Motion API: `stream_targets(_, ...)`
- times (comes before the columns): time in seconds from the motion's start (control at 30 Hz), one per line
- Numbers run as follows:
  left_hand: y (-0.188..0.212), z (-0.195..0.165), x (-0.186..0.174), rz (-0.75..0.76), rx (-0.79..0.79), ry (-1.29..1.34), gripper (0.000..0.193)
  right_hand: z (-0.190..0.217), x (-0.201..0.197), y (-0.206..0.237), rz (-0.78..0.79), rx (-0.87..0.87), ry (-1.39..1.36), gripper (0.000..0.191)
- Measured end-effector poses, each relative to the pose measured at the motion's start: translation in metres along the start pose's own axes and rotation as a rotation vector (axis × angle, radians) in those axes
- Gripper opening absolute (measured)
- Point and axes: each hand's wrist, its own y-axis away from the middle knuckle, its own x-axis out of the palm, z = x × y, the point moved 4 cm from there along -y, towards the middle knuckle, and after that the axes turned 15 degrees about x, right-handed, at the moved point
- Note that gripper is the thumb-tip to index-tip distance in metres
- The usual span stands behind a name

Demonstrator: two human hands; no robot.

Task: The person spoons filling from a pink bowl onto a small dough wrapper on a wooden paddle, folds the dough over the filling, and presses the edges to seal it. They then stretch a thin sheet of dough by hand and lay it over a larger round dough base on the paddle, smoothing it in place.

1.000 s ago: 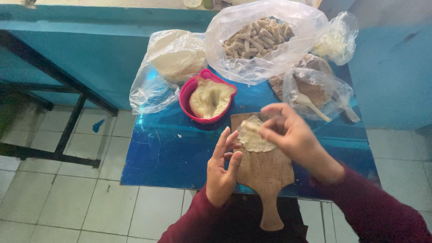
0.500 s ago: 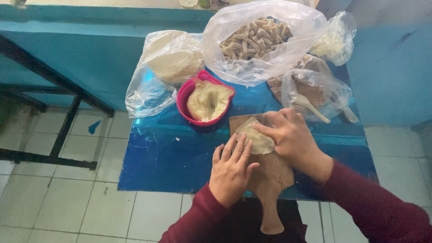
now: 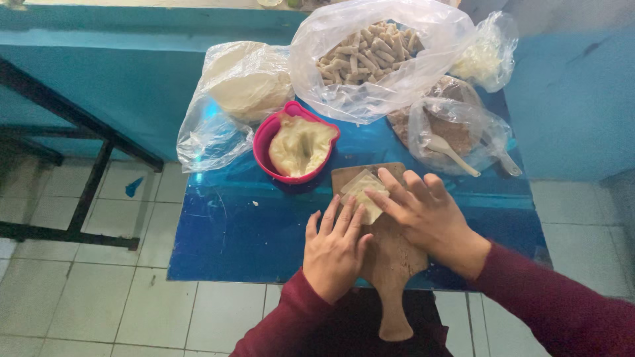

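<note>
Wrapper [image 3: 365, 194] under fingers [image 3: 397, 198], both hands

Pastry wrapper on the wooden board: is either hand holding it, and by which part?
Neither grips it: both hands, left hand and right hand, press flat on the pastry wrapper.

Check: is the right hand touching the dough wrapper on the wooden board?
Touching. The head view shows the right hand with fingertips pressed flat on the pale dough wrapper lying on the wooden board.
</note>
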Motion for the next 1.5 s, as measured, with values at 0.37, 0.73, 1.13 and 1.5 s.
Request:
stream_targets(0.37,0.000,0.003,-0.002,0.010,-0.002,0.011,0.048,-0.032,-0.002,0.027,0.153,0.076,-0.166,0.060)
stream_targets(0.73,-0.012,-0.008,-0.002,0.051,0.004,-0.066,0.043,-0.127,0.015,0.032,0.195,0.821,-0.217,0.031)
stream_targets(1.13,-0.023,-0.010,0.007,-0.042,0.196,0.068,0.042,-0.132,0.044,0.022,0.195,0.701,-0.336,0.021)
stream_targets(1.5,-0.017,0.000,-0.015,-0.200,0.047,0.229,0.021,-0.140,0.086,-0.002,0.210,1.091,-0.958,0.026)
